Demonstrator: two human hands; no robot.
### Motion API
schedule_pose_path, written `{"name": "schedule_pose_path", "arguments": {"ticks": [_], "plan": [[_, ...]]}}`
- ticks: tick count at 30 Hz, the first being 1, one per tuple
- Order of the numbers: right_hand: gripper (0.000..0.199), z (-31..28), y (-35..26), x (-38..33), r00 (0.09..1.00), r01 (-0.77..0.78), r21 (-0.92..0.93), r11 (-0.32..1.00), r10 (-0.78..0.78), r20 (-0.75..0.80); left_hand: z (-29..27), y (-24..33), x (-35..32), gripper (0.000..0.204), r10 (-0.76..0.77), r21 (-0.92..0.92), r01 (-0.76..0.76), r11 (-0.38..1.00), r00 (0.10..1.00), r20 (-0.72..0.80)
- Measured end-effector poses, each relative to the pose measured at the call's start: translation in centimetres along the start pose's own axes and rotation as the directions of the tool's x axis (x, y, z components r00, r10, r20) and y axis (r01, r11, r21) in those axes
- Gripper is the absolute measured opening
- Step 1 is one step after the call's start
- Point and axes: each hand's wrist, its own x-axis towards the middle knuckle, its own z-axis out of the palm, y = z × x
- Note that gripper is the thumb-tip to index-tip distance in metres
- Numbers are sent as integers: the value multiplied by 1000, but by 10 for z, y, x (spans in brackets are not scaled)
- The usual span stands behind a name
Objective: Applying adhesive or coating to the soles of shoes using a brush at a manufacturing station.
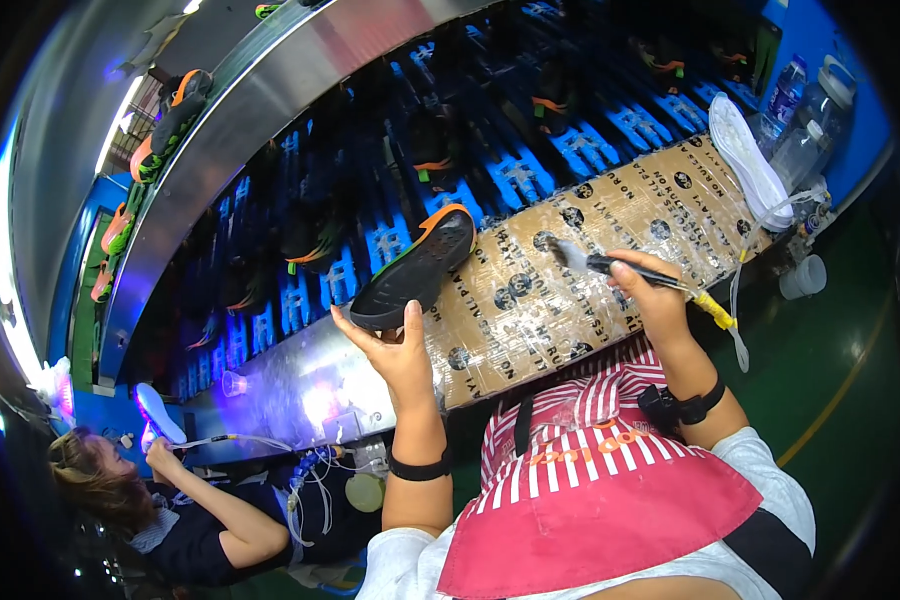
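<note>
A black shoe sole (418, 268) with an orange and green rim is tilted up in my left hand (400, 352), whose thumb and fingers grip its near end. The sole is at the edge of the conveyor, above the worktop. To the right, my right hand (656, 292) is closed around a black-handled brush (604, 264) with pale bristles pointing left. A thin clear tube with yellow tape (712, 307) runs from the brush's handle end. The bristles are apart from the sole, over the cardboard (525, 300) covering the worktop.
A white sole (745, 155) lies at the cardboard's right end, beside clear bottles (796, 150) and a white cup (802, 278). Shoe parts ride on the conveyor's blue slats (522, 178) beyond. At left, a co-worker (205, 520) holds a white sole (158, 412).
</note>
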Motion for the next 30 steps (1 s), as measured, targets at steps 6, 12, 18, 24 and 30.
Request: {"name": "schedule_pose_path", "arguments": {"ticks": [6,12,18,24,30], "plan": [[23,-16,12,3,983,-120,166,979,140,-116,7,-9,5,81,-84,-5,84,996,996,-12],[23,-23,16,0,977,-145,150,978,166,-137,-11,7,7,66,3,-80,-6,997,1000,-31],[23,-22,19,5,981,-149,141,979,164,-106,-87,64,32,58,163,-26,-166,986,982,-95],[24,-11,23,12,979,-174,138,975,187,-85,-152,149,73,51,443,194,-400,896,828,-344],[24,-2,25,17,985,-171,112,979,174,-22,-208,169,177,30,492,19,-541,841,749,-445]]}}
